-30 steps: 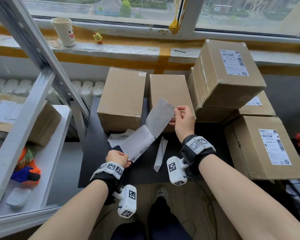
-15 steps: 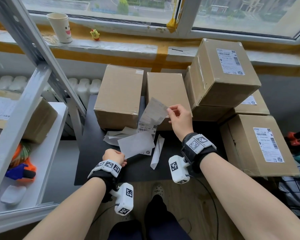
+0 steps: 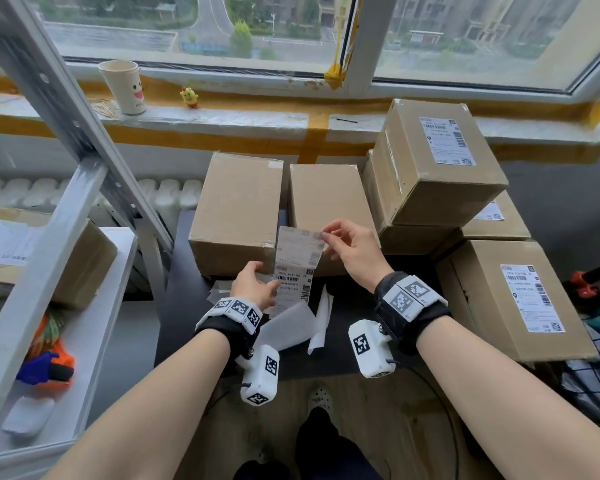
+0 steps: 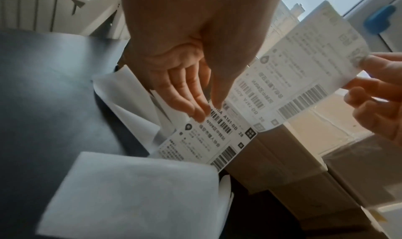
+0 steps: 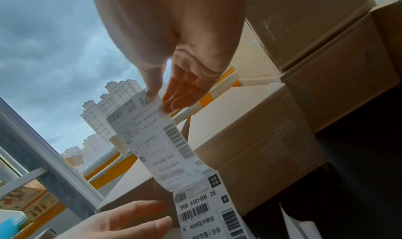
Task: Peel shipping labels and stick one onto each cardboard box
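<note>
Nearest the viewer, the left hand (image 3: pixel 255 287) steadies the lower part of a strip of shipping labels (image 3: pixel 293 287) above the black counter (image 3: pixel 174 306). Its fingers (image 4: pixel 195 105) lie nearly straight, their tips and the thumb nipping the strip's edge beside a barcode. A blank flap of backing paper (image 3: pixel 286 325) hangs below the strip, and more peeled backing scraps (image 3: pixel 321 317) lie on the counter.

Just beyond, the right hand (image 3: pixel 352 252) lifts the top shipping label (image 3: pixel 300 249) by its upper corner — thumb and forefinger pinching it, the other fingers (image 5: pixel 185 91) fanned loosely open. The label's lower edge appears joined to the strip.

Behind the hands stand two unlabeled cardboard boxes (image 3: pixel 238 211), side by side, and to the right a stack of labeled boxes (image 3: pixel 437 164).

Risks, as a judgement: the label is thin and limp, so once free it may curl and stick to itself or to the fingers. A sideways pull could tear it — or drag up the next label, if the left hand's light hold slips. Laid down unsupported, it could land crooked or wrinkled on a box.
</note>
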Motion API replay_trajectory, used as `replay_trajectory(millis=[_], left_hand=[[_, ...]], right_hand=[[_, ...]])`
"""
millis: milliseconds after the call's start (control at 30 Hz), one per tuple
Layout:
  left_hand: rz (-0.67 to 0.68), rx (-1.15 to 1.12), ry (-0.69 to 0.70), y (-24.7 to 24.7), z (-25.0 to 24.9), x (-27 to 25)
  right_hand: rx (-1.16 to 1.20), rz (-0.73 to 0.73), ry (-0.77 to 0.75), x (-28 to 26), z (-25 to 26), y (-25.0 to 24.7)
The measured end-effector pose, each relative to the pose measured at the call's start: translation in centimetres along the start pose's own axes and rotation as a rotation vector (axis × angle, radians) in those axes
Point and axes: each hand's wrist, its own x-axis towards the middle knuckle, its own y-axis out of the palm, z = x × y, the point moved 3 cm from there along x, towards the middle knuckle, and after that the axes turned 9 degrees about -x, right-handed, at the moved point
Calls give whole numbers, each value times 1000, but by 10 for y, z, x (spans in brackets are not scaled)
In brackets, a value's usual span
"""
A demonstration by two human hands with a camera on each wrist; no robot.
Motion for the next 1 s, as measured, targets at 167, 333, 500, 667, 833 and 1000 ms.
replay_trajectory(millis=[167,333,500,667,833,1000], left_hand=[[47,-51,-82,12,2,16],[66,-8,-4,15,-1,20],[26,27,96,16,-5,20],[-44,-7,94,4,0,12],[-125,11,48,-10,11,10],[-203,97,54,-20,2,3]], right_hand=[[59,44,6,3,0,-8],[80,65,15,9,-3,-11],[92,13,19,14,-2,-14],[122,-189,90,23,-5,-24],[138,-254,92,24,-2,-28],[208,-227,89,16,4,-25]])
